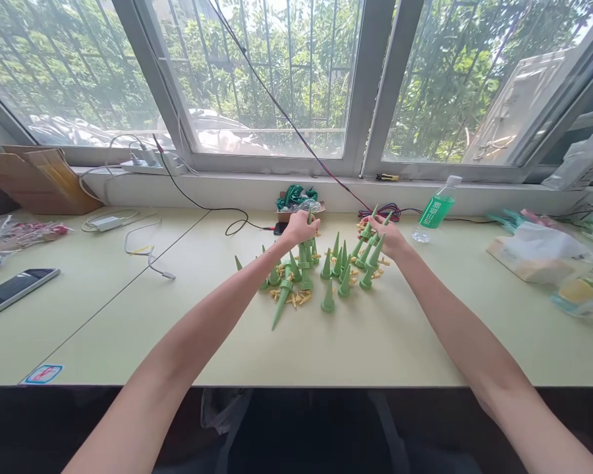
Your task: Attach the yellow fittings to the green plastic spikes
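Several green cone-shaped spikes [328, 297] stand in a group on the pale table, with small yellow pieces [304, 297] scattered among them. One long spike [281, 309] lies tilted toward the front edge. My left hand [301, 227] is closed at the back left of the group, its fingers round a green spike whose tip shows above them. At the back right, my right hand [384, 235] has its fingers closed round green spikes. How many it grips is hard to tell.
Behind the group sits a small box of green material [299, 197]. A water bottle [435, 209] leans at the right, near a tissue pack [528, 253] and plastic bags. A tablet [17, 289], a white cable [148, 257] and a cardboard box [39, 181] are at the left.
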A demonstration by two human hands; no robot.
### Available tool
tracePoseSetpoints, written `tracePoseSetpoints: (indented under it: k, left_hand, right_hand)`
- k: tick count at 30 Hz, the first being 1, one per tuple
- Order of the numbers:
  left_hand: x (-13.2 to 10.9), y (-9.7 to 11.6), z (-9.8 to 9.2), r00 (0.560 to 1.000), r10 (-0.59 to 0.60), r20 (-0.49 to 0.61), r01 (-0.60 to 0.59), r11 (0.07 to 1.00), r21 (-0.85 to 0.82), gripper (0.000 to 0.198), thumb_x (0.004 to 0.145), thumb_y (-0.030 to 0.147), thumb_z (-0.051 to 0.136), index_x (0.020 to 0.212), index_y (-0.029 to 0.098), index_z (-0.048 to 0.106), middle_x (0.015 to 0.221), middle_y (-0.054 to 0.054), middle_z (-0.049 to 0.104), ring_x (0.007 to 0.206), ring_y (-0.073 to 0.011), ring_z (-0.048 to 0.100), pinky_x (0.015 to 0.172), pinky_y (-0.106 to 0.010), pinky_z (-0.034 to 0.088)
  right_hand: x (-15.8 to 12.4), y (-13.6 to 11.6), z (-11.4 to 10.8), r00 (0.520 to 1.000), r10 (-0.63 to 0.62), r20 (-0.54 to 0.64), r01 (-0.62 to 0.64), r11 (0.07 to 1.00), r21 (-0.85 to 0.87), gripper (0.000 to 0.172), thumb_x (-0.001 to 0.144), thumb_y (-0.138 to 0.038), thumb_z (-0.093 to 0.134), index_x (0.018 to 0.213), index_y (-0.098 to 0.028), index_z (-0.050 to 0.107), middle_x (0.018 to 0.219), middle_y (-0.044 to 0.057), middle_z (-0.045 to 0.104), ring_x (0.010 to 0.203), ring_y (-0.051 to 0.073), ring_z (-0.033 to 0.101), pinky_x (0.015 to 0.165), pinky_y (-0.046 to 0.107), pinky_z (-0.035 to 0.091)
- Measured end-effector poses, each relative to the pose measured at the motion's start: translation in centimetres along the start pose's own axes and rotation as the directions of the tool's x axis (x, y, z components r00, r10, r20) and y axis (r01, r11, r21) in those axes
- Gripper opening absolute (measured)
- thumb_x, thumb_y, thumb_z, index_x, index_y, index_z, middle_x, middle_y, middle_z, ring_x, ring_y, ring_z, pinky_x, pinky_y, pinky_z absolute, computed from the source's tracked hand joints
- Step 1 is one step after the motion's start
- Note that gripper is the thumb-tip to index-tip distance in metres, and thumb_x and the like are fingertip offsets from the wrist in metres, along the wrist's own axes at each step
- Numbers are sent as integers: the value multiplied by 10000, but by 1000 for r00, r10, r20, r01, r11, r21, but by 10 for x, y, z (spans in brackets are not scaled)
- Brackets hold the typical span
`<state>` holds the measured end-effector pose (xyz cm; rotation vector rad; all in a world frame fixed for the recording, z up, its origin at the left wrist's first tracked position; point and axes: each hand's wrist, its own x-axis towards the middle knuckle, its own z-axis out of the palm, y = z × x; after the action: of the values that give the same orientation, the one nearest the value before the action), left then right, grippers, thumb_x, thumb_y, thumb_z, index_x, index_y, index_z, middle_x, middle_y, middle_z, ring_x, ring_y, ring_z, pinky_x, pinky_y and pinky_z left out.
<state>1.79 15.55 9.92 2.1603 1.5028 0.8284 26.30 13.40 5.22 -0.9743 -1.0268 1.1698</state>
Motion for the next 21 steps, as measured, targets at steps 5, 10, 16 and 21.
tracePoseSetpoints:
  k: [5, 10, 16, 21]
  left_hand:
    - [0, -2, 0, 1000, -1, -7, 0, 1000, -24, 307, 875, 318, 532, 654, 152, 668, 628, -66, 641, 631, -177, 598, 648, -295, 504]
    - [-1, 1, 2, 1000, 14, 2, -14, 998, -53, 317, 893, 342, 522, 682, 156, 669, 615, -50, 626, 627, -167, 594, 661, -289, 495]
    - [1, 4, 2, 999, 5, 33, -2, 997, -80, 293, 905, 394, 518, 788, 165, 658, 688, -57, 651, 713, -191, 628, 690, -295, 494]
    - [5, 4, 1, 998, -41, 56, 42, 999, -5, 275, 862, 418, 590, 805, 155, 641, 751, -85, 656, 804, -228, 635, 754, -324, 486]
  right_hand:
    - [1, 2, -7, 998, 24, -61, -18, 994, 109, 176, 892, -311, 639, 799, -192, 549, 733, 2, 618, 626, 136, 638, 643, 357, 613]
    - [8, 7, -13, 972, 111, -210, -65, 975, 214, 201, 969, -260, 497, 781, -190, 515, 675, 6, 603, 608, 143, 638, 599, 341, 606]
    - [9, 19, -25, 925, 230, -301, -181, 966, 184, 166, 954, -183, 476, 791, -184, 506, 619, 10, 600, 526, 144, 624, 517, 309, 584]
    - [6, 32, -33, 902, 273, -334, -259, 962, 85, 123, 848, -128, 590, 763, -174, 514, 558, -12, 574, 461, 129, 593, 462, 266, 549]
